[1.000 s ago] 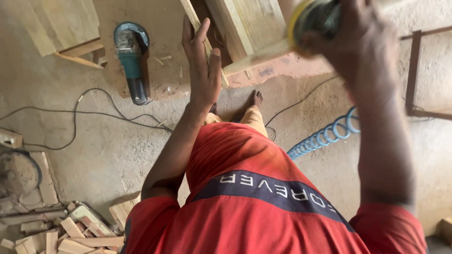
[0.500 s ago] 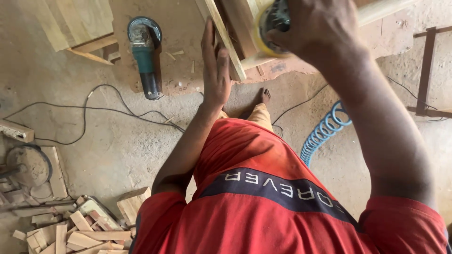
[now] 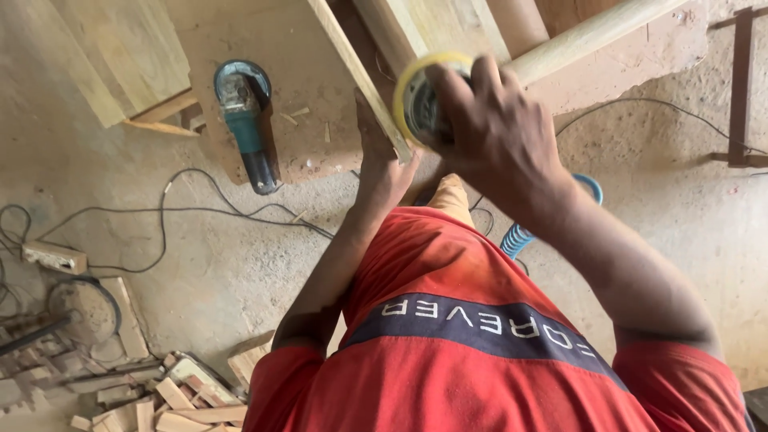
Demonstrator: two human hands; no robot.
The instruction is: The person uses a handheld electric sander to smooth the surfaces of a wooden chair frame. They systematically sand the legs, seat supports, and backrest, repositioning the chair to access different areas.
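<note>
My right hand point(image 3: 488, 136) is wrapped tight around a round sander with a yellow-rimmed disc point(image 3: 418, 100), held against the end of the pale wooden frame point(image 3: 376, 88) that rises from the floor at the top of view. My left hand point(image 3: 382, 164) presses on the frame's slanted board just left of the sander, palm against the wood; I cannot tell how far its fingers curl. On the floor point(image 3: 208, 256) to the left lies a green angle grinder point(image 3: 246, 124) with its black cord point(image 3: 160, 212). Wood offcuts point(image 3: 168, 400) pile at the lower left corner, and a blue coiled air hose point(image 3: 520, 232) shows behind my right forearm.
</note>
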